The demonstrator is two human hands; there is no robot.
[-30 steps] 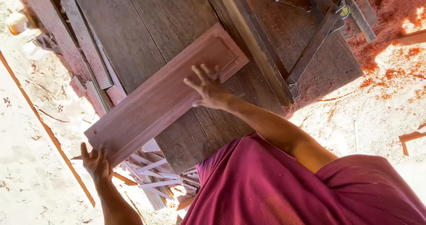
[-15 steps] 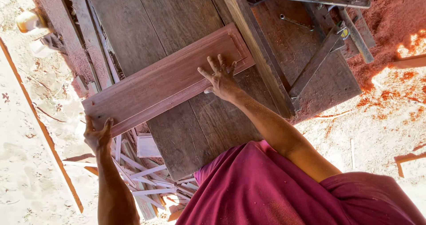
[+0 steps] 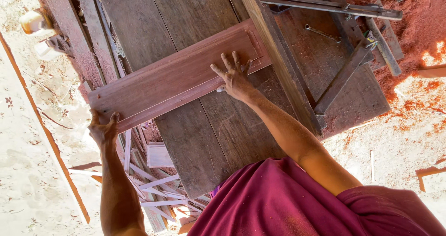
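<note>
A long reddish wooden panel [image 3: 172, 80] with a raised border lies slanted across the dark plank workbench [image 3: 209, 138]. My right hand [image 3: 234, 75] rests flat on the panel's right part, fingers spread, near its near edge. My left hand [image 3: 103, 129] curls around the panel's left end corner, which overhangs the bench edge. The panel's right end touches a thick wooden beam [image 3: 278, 54] that runs across the bench. My maroon shirt fills the lower right.
Beyond the beam lie a long metal bar clamp [image 3: 325, 6], a small wrench [image 3: 320, 33] and red sawdust [image 3: 413, 26]. Several thin pale wood strips [image 3: 153, 185] are piled under the bench's left side. A pale container [image 3: 32, 21] and a long slat [image 3: 46, 133] sit on sandy ground.
The panel has swung flatter and slid toward the beam, its right end now against it. My left hand went from beside the end to gripping its corner; my right hand stayed on top.
</note>
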